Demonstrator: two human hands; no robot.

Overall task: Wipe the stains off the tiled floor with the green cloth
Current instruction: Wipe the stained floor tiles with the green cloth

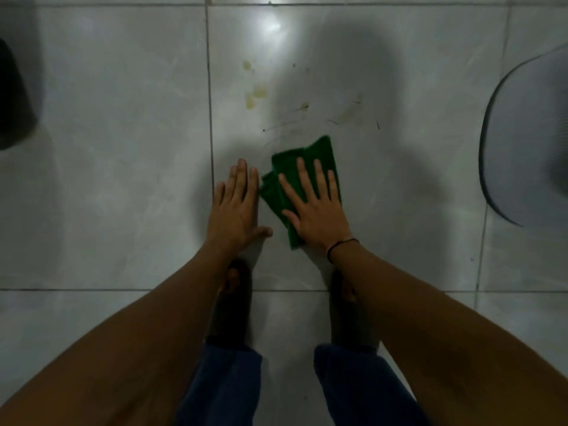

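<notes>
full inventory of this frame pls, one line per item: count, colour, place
tiled floor: large tiles, pale grey, glossy, fills the frame
stains: several blotches, yellowish, far side of the centre tile, beyond the hands
scuff streaks: a few, dark, thin, right of the blotches, just past the cloth
green cloth: 1, green, folded, flat on the centre tile
dark object: 1, black, left edge, cut off, cannot identify
round grey object: 1, grey with dark rim, right edge, cut off
sandals: 2, dark, on the feet, bottom centre
trousers: blue, bottom centre
wristband: 1, dark, right wrist
left hand: flat on bare tile, beside the cloth
right hand: flat on the cloth, fingers spread
</notes>
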